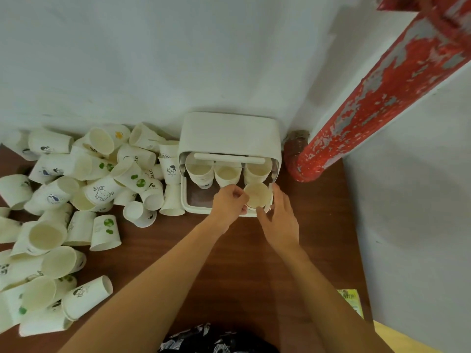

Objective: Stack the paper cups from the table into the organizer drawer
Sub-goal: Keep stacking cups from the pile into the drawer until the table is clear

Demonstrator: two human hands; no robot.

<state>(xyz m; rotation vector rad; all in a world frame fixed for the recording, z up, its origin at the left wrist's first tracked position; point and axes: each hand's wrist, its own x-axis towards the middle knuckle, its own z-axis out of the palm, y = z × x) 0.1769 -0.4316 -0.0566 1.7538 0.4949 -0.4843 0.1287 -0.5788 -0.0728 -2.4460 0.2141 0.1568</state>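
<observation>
Plain room corner, likely home or storeroom: bare white walls (153,59), brown table (242,250), peeling red pipe (382,98) at 2 o'clock.

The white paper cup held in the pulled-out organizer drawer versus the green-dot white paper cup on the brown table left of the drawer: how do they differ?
The held white paper cup stands mouth-up at the front right of the white plastic organizer drawer; the green-dot white paper cup stands mouth-down on the brown wooden table. The left hand pinches the held cup's rim and the right hand lies beside it; nothing touches the green-dot cup. Both look like the same kind of cup.
</observation>
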